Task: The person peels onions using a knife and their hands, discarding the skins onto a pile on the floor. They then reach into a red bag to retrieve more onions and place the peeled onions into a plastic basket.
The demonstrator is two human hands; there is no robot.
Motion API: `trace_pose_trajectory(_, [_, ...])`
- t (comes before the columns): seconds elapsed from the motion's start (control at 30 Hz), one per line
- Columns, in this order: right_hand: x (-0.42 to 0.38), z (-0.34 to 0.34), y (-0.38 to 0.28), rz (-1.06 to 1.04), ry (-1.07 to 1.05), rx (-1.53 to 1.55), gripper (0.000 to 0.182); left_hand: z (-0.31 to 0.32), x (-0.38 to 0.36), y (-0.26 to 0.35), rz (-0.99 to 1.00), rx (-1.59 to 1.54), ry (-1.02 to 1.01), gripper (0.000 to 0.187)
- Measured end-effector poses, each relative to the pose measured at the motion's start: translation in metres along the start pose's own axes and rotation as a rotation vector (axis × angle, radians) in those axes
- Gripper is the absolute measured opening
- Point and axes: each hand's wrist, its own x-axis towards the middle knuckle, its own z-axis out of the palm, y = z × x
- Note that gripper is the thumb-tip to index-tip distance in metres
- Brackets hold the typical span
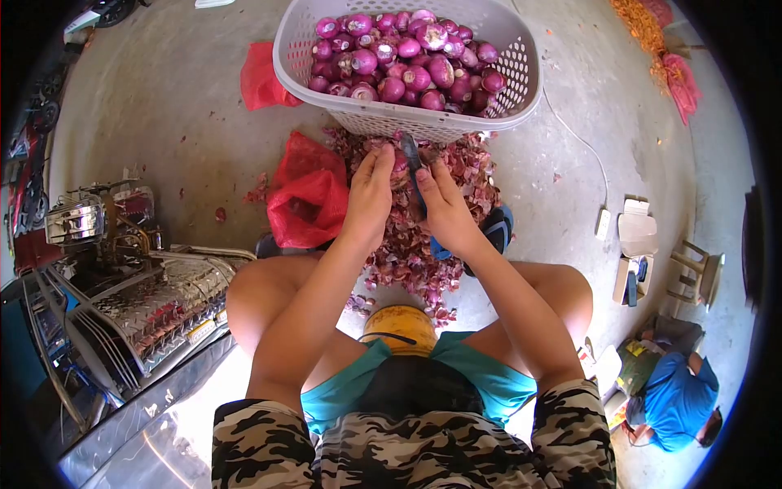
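My left hand [371,194] is closed around a red onion [399,161], which its fingers partly hide. In my right hand [444,202] is a dark-bladed knife [412,156], its blade pointing away from me beside the onion. Both hands are close together above a heap of onion skins [415,273] on the floor. Just beyond them stands a grey plastic basket [366,107], holding many purple peeled onions [415,77].
A red mesh bag [305,200] lies left of the skins, another red bag [265,80] beside the basket. Between my legs is a yellow bucket-like object [401,324]. Metal machinery [147,301] stands left. Rightward are a power strip [603,224], a wooden stool [699,275] and a person in blue [674,399].
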Motion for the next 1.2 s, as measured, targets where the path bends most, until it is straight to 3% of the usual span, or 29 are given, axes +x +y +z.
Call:
trace_pose_trajectory(0.1, [-0.006,0.001,-0.013,0.194,-0.061,0.267,0.038,-0.004,0.001,-0.001,-0.034,-0.062,-0.019,0.037])
trace_pose_trajectory(0.3, [0.003,0.001,-0.001,0.159,0.052,0.219,0.024,-0.009,0.002,0.013,-0.085,-0.056,-0.023,0.032])
trace_pose_trajectory(0.37, [0.006,0.0,0.0,0.172,0.084,0.256,0.025,-0.011,0.002,0.013,-0.106,-0.12,-0.077,0.031])
trace_pose_trajectory(0.6, [0.0,0.0,-0.01,0.292,0.099,0.295,0.027,-0.014,0.005,0.008,-0.055,-0.222,0.017,0.026])
trace_pose_trajectory(0.73, [0.007,-0.004,0.009,0.145,0.15,0.098,0.031,-0.007,0.005,0.011,-0.063,-0.154,0.018,0.025])
trace_pose_trajectory(0.9, [0.008,-0.013,0.01,0.192,0.198,-0.182,0.036,-0.015,0.009,0.01,-0.21,-0.268,-0.006,0.022])
trace_pose_trajectory(0.97, [0.008,-0.014,0.014,0.117,0.23,-0.294,0.038,-0.023,0.016,-0.001,-0.25,-0.323,0.008,0.021])
trace_pose_trajectory(1.2, [0.006,-0.015,0.014,0.056,0.216,-0.473,0.048,-0.022,0.014,0.005,-0.131,-0.372,-0.089,0.025])
